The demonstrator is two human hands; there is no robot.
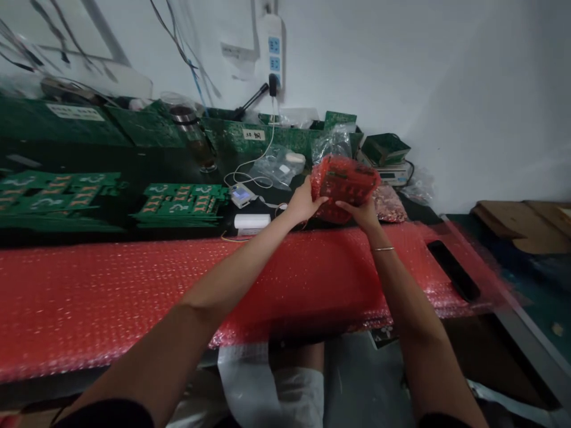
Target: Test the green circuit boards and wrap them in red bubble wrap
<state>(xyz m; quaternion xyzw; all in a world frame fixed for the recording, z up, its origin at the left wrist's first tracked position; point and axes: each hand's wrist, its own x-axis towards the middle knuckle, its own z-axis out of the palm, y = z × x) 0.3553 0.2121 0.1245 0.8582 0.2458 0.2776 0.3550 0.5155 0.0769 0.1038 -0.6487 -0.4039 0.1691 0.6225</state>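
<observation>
Both hands hold up a bundle of circuit boards wrapped in red bubble wrap [347, 181], at the back of the bench. My left hand [307, 203] grips its left side, thumb pointing inward across the near face. On the lower right edge, my right hand [363, 213] is closed round it, with its thumb also on the near face. The fingers behind the bundle are hidden. Beneath my forearms, a long red bubble wrap sheet [312, 270] covers the front of the bench. A white roll [252, 222] lies left of my left hand.
Stacks of green circuit boards [181, 205] lie at the left. Behind stand green bins [250, 137], a flask [194, 137] and a scale [392, 175]. A black phone [452, 270] rests on the wrap at the right. A white cable [273, 128] hangs from a power strip [273, 50].
</observation>
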